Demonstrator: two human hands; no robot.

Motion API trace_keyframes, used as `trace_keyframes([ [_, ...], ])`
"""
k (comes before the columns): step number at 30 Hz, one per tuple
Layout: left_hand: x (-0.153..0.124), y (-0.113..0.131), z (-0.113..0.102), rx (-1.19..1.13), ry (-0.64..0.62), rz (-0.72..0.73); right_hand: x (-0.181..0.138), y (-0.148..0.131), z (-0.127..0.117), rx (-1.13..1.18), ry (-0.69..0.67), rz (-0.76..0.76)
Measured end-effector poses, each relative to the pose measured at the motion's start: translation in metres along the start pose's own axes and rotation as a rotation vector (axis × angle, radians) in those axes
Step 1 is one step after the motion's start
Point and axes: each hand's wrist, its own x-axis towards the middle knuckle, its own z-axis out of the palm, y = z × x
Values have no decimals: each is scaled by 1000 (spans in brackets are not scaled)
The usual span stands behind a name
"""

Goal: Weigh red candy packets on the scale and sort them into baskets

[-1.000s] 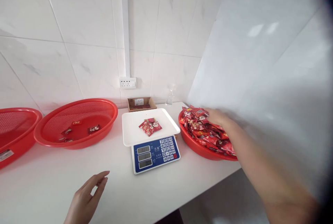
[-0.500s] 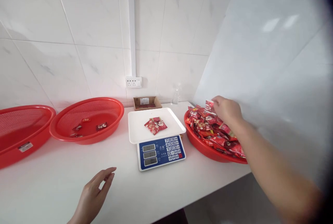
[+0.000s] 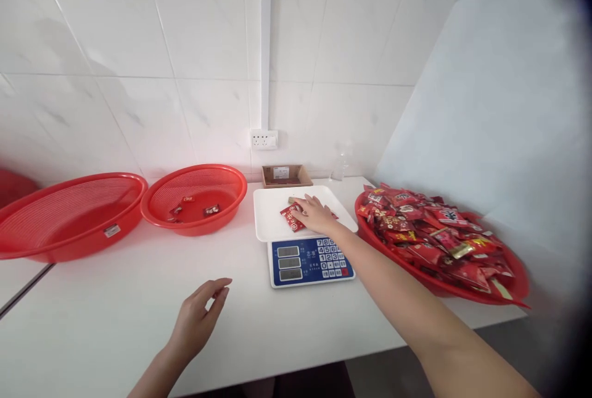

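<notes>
White worktop (image 3: 252,348) spreads below. Near its front edge the left hand (image 3: 197,318) hovers, fingers curled, the gap to the thumb narrow. Beyond, the right hand (image 3: 317,215) reaches palm-down over red packets (image 3: 292,224) mid-pan on the scale (image 3: 271,216); whether it grips one, I cannot tell.

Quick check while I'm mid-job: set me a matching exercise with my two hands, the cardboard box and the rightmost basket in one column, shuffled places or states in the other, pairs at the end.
Column one
1. right hand
2. left hand
3. cardboard box
4. rightmost basket

Column two
A. behind the scale pan, near the wall
B. heaped with wrapped packets
C. fingers over the red packets on the scale pan
D. nothing visible in its grasp

Pairs: 1-C, 2-D, 3-A, 4-B
</notes>
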Motion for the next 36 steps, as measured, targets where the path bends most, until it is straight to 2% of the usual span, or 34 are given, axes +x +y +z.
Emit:
trace_keyframes([
  [4,-1,2,-2,5,-18,-13,3,-20,11,-52,-49,-142],
  [7,-2,3,-4,12,-27,-12,3,-15,1,4,0,-188],
  [10,-4,-3,-5,15,-27,-29,-6,10,-24,-38,131,-177],
  [13,-7,-11,-4,13,-30,-68,-29,47,-57,-113,260,-145],
  [18,-9,-16,5,-9,-87,-93,-84,104,-104,-201,368,64],
  [22,-4,-9,17,-35,-140,-67,-116,133,-121,-319,393,223],
  [25,0,-6,26,-57,-181,-48,-128,146,-121,-387,361,225],
  [28,0,-6,32,-64,-209,-50,-131,147,-113,-427,324,174],
  [32,-1,-9,36,-69,-216,-82,-122,127,-98,-444,303,116],
  [36,-2,-11,37,-83,-205,-83,-105,106,-81,-486,301,141],
])
